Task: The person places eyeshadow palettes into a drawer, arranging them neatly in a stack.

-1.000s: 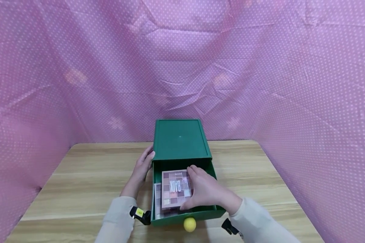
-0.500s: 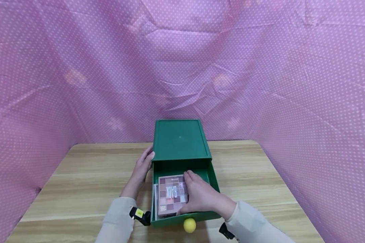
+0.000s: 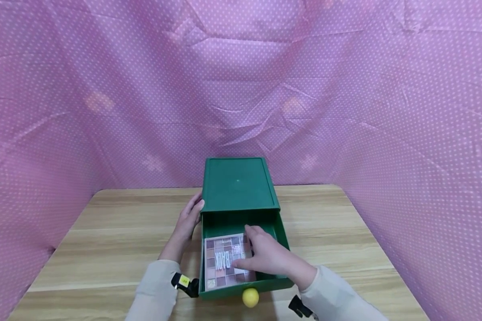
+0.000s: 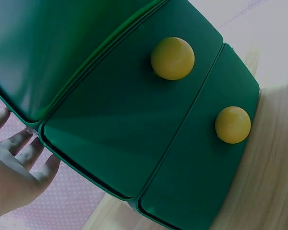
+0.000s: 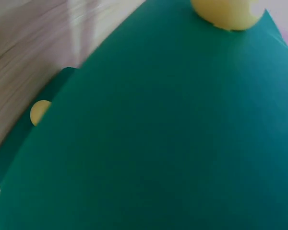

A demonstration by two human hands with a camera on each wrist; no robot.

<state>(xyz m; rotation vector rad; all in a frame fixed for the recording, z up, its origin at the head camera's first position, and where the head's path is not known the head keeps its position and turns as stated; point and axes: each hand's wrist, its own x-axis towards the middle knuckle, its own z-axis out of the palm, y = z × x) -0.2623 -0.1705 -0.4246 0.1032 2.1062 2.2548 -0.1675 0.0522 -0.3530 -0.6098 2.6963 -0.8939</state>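
Note:
A green drawer cabinet (image 3: 238, 183) stands on the table with its top drawer (image 3: 282, 232) pulled out. Inside, at the drawer's left front, lies a flat eyeshadow palette (image 3: 221, 263) with "BACK" lettering on its lid. My right hand (image 3: 271, 254) is over the palette's right side, thumb across the lid and fingers loosely extended at its far right edge. In the right wrist view, the drawer front hides this hand. My left hand (image 3: 188, 220) rests its fingertips against the cabinet's left side, as the hand (image 4: 19, 167) in the left wrist view shows.
Below the top drawer, two shut drawers with a yellow knob (image 4: 173, 58) and another yellow knob (image 4: 233, 124) face me. The top drawer's yellow knob (image 3: 251, 297) juts forward. Pink dotted cloth (image 3: 241, 89) surrounds the wooden table (image 3: 120, 240).
The palette has moved left and toward me, down into the drawer, covering the palette seen beneath it before. My right thumb has shifted from its edge onto its lid. My left hand stays put.

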